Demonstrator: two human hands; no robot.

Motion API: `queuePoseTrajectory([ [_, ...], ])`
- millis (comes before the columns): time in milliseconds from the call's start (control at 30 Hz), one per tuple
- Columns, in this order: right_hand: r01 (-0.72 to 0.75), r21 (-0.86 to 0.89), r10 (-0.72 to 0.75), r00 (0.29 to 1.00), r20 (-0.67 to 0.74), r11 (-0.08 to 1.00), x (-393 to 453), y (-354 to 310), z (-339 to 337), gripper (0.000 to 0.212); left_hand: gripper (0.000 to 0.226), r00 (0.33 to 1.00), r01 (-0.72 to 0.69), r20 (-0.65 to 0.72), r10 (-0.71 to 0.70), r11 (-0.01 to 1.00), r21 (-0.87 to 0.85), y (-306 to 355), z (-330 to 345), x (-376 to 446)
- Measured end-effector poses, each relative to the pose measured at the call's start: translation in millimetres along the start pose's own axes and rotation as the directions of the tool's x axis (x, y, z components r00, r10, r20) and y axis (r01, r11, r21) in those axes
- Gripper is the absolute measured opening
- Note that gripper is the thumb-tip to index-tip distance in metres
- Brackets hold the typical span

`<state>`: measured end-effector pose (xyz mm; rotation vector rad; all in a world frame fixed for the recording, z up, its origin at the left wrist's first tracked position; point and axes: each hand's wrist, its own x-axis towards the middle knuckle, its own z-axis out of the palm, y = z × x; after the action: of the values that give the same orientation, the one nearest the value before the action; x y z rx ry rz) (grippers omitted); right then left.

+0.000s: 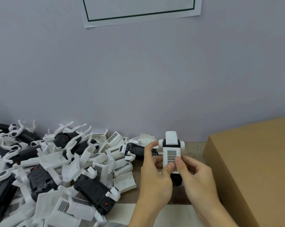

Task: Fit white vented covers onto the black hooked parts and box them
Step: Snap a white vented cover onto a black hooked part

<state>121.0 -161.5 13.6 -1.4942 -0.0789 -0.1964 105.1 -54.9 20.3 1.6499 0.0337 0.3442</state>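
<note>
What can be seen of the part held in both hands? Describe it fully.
The held part is a black body with a white vented cover on its front, which looks like matte plastic. The cover bears a rectangular grid of small dark slots; above it sit a white rounded cap and two white lugs, one at each side. It stands roughly upright above the table edge. The left hand and right hand grip it, both thumbs pressing on the grille.

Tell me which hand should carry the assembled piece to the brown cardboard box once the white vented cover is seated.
Right. The right hand already grips the black hooked part with its white vented cover and lies nearest the brown cardboard box; the left hand sits on the pile's side.
</note>
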Motion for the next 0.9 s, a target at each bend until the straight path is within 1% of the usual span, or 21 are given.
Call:
queuePoseTrajectory([
  [100,0.053,0.039,-0.053,0.999,-0.008,0.998,0,-3,0,0.013,0.046,0.999,0.024,-0.024,-0.025,0.999,-0.038,0,-2,1],
  [167,0.08,0.037,-0.079,0.996,-0.031,0.996,-1,-3,1,0.012,0.035,0.998,0.059,-0.01,-0.06,0.996,-0.061,0,0,1],
  [233,0.121,-0.036,-0.122,0.991,-0.049,0.992,-4,-1,3,0.019,0.025,0.995,0.096,0.025,-0.094,0.99,-0.107,1,3,0],
  [300,0.236,-0.164,-0.246,0.968,-0.044,0.958,-8,-4,5,0.029,0.02,0.991,0.124,0.077,-0.113,0.978,-0.168,3,5,-1],
  [367,0.4,-0.269,-0.404,0.914,0.044,0.876,-12,-8,3,0.04,0.016,0.986,0.158,0.088,-0.141,0.96,-0.233,4,3,0],
  [433,0.566,-0.302,-0.555,0.822,0.131,0.767,-16,-12,3,0.035,0.024,0.98,0.193,0.012,-0.198,0.938,-0.288,2,-2,2],
  [467,0.623,-0.304,-0.615,0.777,0.133,0.721,-18,-13,4,0.032,0.027,0.971,0.217,-0.027,-0.237,0.925,-0.312,2,-4,4],
  [500,0.667,-0.315,-0.674,0.731,0.101,0.675,-19,-13,5,0.034,0.028,0.956,0.252,-0.051,-0.289,0.897,-0.364,2,-5,5],
  [533,0.697,-0.329,-0.724,0.688,0.052,0.638,-20,-13,4,0.036,0.031,0.937,0.291,-0.036,-0.347,0.833,-0.47,4,-7,5],
  [567,0.708,-0.342,-0.757,0.654,-0.013,0.618,-19,-12,3,0.037,0.034,0.919,0.323,0.019,-0.395,0.722,-0.612,7,-9,4],
  [600,0.707,-0.347,-0.771,0.632,-0.082,0.616,-18,-12,2,0.037,0.037,0.906,0.34,0.097,-0.411,0.574,-0.745,9,-12,4],
  [633,0.697,-0.337,-0.766,0.628,-0.136,0.632,-16,-12,0,0.037,0.04,0.904,0.349,0.179,-0.389,0.428,-0.834,11,-15,4],
  [667,0.682,-0.315,-0.747,0.641,-0.178,0.66,-14,-13,-2,0.036,0.043,0.915,0.35,0.249,-0.317,0.316,-0.882,12,-19,4],
  [700,0.659,-0.287,-0.717,0.665,-0.21,0.695,-13,-13,-3,0.035,0.045,0.926,0.348,0.294,-0.237,0.239,-0.906,13,-23,4],
  [733,0.633,-0.261,-0.684,0.69,-0.235,0.729,-12,-12,-3,0.034,0.045,0.933,0.348,0.317,-0.173,0.198,-0.916,12,-25,2],
  [800,0.586,-0.226,-0.627,0.732,-0.266,0.779,-10,-9,-3,0.033,0.044,0.935,0.354,0.338,-0.113,0.186,-0.917,12,-26,1],
  [867,0.549,-0.206,-0.586,0.764,-0.27,0.81,-9,-7,-2,0.033,0.044,0.937,0.347,0.329,-0.115,0.229,-0.909,12,-25,2],
  [900,0.53,-0.2,-0.566,0.778,-0.272,0.824,-8,-7,-2,0.033,0.043,0.941,0.335,0.302,-0.153,0.281,-0.899,13,-24,3],
])
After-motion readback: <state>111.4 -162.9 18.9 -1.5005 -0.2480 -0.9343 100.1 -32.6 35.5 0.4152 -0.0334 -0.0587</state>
